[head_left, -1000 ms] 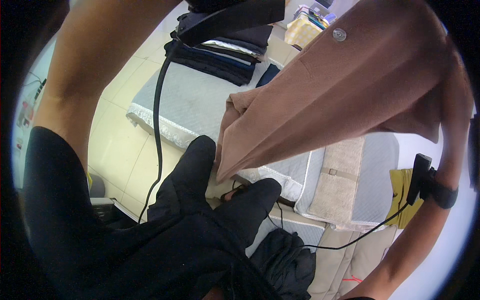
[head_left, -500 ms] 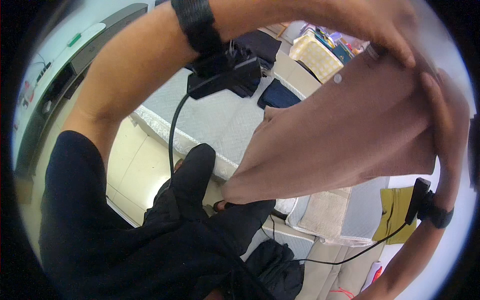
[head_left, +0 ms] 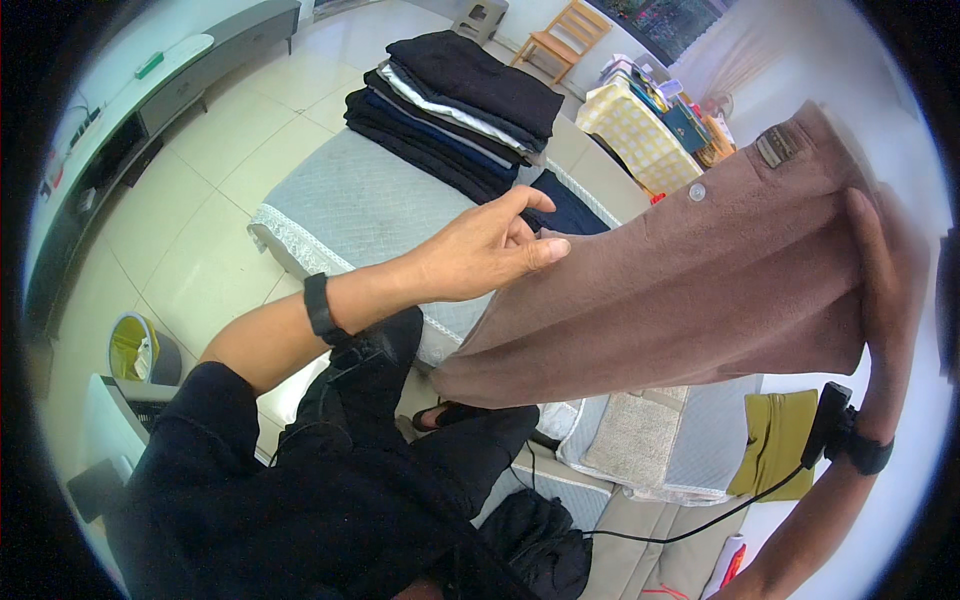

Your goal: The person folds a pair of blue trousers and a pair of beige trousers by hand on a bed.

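A brown garment with a small pale button and a sewn label by its top edge hangs spread out in front of me at the right. My right hand grips its far right edge, fingers lying along the cloth, part of the hand blurred and hidden. My left hand is at the garment's left edge, thumb and forefinger apart and the other fingers curled loosely. The left thumb overlaps the cloth in view; whether it touches I cannot tell.
A stack of dark folded clothes stands on the pale quilted seat, beside a navy folded piece. An olive cushion and black cloth lie nearer. A checked-cloth table, wooden chair and bin stand around.
My left hand has let go of the garment's upper edge and come down and left to its lower left side. The right hand still holds on, with the garment slightly lower.
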Demonstrator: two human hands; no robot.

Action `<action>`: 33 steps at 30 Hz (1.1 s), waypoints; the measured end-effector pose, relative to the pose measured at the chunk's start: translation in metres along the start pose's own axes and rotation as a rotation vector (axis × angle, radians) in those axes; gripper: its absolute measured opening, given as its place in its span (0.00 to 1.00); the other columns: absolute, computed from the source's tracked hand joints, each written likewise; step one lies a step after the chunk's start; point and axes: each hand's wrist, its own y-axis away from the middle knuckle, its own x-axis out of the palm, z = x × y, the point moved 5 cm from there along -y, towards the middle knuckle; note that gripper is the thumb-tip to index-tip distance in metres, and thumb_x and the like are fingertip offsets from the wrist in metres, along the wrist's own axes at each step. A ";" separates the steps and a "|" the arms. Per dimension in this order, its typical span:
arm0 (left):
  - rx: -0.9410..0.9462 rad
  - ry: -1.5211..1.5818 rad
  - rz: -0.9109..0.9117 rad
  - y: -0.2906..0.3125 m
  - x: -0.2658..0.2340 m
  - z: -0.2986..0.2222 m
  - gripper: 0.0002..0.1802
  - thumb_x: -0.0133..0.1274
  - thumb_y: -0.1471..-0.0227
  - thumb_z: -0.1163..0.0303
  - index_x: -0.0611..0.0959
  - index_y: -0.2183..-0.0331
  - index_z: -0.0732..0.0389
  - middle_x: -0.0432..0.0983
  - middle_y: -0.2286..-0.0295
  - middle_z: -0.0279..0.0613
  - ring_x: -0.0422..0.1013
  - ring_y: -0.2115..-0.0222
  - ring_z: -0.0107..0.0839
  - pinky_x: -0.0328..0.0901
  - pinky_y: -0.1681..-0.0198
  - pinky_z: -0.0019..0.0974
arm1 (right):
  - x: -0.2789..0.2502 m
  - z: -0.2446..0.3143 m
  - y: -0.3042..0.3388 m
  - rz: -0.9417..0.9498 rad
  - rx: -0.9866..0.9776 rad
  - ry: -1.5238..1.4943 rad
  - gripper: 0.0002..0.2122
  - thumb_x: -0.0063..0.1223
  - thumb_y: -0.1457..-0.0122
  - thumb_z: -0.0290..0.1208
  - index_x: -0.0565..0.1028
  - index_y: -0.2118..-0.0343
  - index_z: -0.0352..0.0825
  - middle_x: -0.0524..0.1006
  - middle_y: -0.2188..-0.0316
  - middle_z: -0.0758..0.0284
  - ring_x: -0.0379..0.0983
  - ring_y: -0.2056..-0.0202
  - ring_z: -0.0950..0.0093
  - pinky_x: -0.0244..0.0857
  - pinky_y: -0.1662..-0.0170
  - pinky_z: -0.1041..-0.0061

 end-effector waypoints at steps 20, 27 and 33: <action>0.104 0.383 -0.092 -0.074 -0.032 -0.001 0.12 0.60 0.40 0.67 0.81 0.56 0.61 0.81 0.66 0.33 0.75 0.66 0.21 0.69 0.61 0.27 | -0.027 -0.038 0.009 -0.028 -0.028 0.371 0.14 0.53 0.30 0.37 0.74 0.65 0.28 0.70 0.77 0.66 0.62 0.73 0.80 0.63 0.66 0.76; 0.114 0.333 0.004 -0.072 -0.026 -0.025 0.15 0.62 0.42 0.70 0.83 0.53 0.63 0.81 0.65 0.32 0.75 0.65 0.20 0.70 0.60 0.24 | -0.032 -0.044 0.003 -0.125 -0.073 0.471 0.16 0.54 0.30 0.39 0.73 0.64 0.27 0.69 0.76 0.63 0.63 0.71 0.77 0.64 0.63 0.76; 0.134 0.134 0.109 -0.081 -0.016 -0.022 0.13 0.62 0.44 0.75 0.84 0.56 0.67 0.82 0.62 0.37 0.76 0.59 0.24 0.71 0.51 0.30 | -0.040 -0.036 -0.002 -0.105 -0.100 0.508 0.16 0.51 0.30 0.40 0.75 0.62 0.27 0.72 0.73 0.61 0.65 0.69 0.76 0.64 0.59 0.76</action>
